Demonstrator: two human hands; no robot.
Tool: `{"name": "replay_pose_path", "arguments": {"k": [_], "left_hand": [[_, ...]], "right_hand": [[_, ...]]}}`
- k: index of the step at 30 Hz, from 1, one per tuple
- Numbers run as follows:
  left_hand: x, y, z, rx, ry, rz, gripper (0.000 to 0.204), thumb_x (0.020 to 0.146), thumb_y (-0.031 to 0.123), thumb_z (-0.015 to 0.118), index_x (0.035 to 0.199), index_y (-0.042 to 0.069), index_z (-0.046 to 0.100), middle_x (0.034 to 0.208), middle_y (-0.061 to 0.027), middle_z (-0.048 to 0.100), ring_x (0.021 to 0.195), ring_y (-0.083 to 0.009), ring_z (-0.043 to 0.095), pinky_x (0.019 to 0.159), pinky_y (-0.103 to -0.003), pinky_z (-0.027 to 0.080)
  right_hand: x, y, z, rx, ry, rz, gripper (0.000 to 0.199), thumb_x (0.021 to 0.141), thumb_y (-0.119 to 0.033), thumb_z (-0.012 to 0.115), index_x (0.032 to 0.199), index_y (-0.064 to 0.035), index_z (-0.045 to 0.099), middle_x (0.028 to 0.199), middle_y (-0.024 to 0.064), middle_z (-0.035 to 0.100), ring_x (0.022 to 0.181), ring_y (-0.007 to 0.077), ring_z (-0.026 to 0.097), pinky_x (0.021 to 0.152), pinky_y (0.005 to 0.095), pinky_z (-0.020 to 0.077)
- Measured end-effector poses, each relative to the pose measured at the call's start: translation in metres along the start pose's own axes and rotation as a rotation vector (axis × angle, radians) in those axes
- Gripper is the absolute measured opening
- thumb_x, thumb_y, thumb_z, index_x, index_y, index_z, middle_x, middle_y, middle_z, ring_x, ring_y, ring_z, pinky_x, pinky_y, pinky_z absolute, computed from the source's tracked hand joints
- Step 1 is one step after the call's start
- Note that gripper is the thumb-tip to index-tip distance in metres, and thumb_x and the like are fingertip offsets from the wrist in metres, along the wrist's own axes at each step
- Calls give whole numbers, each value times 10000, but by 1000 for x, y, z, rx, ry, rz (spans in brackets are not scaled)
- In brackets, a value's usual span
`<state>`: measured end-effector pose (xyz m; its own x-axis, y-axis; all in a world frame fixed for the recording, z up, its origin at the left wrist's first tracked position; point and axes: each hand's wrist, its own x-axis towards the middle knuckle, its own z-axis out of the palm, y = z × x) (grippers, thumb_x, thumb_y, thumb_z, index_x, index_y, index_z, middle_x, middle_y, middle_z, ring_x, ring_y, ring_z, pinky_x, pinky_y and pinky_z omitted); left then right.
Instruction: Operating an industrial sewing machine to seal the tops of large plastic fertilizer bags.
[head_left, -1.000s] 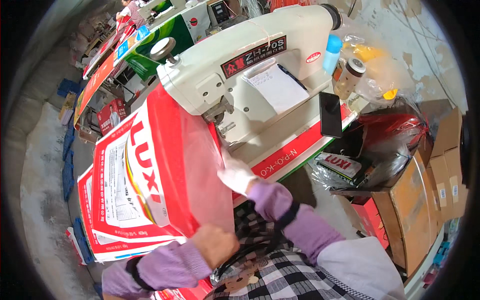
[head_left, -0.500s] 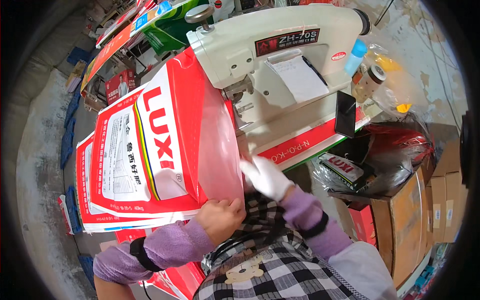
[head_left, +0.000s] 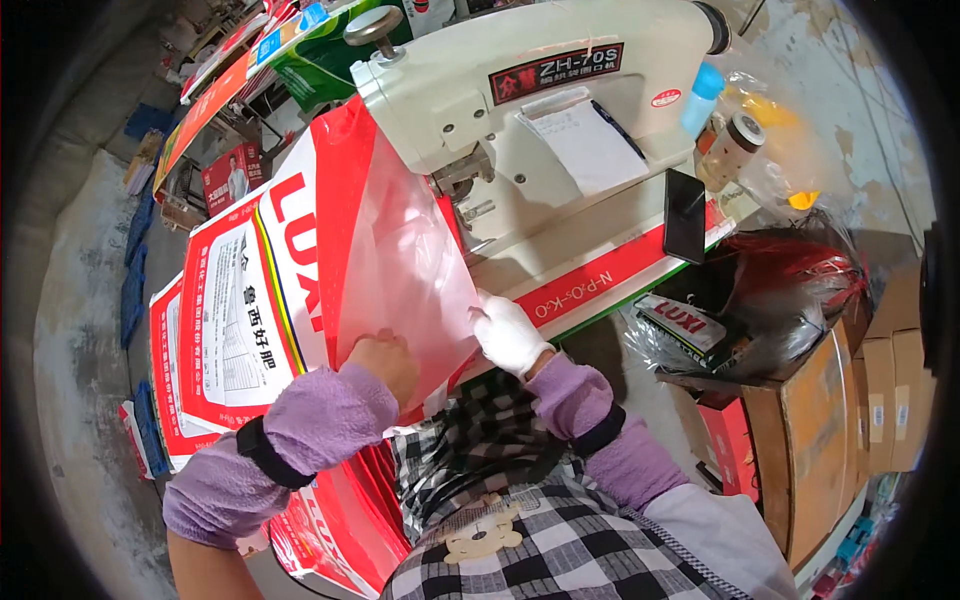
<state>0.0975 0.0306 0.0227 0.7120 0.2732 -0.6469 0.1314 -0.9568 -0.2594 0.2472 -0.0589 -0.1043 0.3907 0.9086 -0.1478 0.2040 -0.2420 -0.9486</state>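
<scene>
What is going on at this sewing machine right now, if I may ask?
A person is handling a red and white printed sack at a cream sewing machine. The bare left hand and the white-gloved right hand grip the sack's clear plastic liner at its near edge, just in front of the needle area.

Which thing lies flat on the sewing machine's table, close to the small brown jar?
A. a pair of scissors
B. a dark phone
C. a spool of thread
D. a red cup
B: a dark phone lies flat on the table of the sewing machine, just below and left of the brown jar; no scissors, spool or cup shows there.
</scene>
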Motion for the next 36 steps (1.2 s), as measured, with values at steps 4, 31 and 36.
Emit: {"name": "replay_pose_path", "arguments": {"k": [4, 31, 36], "left_hand": [[-4, -23, 7, -432, 288, 453, 133, 842, 170, 614, 852, 51, 673, 879, -106, 624, 846, -272, 612, 792, -369, 488], [-4, 94, -21, -39, 430, 472, 97, 767, 162, 549, 810, 76, 565, 590, -40, 613, 563, -218, 646, 508, -350, 478], [24, -75, -47, 144, 551, 638, 60, 671, 184, 615, 630, 155, 647, 599, -26, 601, 598, -232, 600, 592, -404, 477]], "right_hand": [[-10, -5, -4, 76, -39, -22, 346, 904, -119, 459, 1215, 17, 527, 991, 170, 647, 912, 228, 606, 836, 331, 457], [26, -40, 3, -691, 220, 97, 665, 833, -174, 482, 1413, 47, 242, 686, 202, 650, 650, 370, 655, 597, 467, 527], [-28, -28, 4, -767, 26, 48, 724, 834, -168, 483, 1448, 40, 161, 652, 130, 656, 560, 299, 652, 497, 440, 509]]}}
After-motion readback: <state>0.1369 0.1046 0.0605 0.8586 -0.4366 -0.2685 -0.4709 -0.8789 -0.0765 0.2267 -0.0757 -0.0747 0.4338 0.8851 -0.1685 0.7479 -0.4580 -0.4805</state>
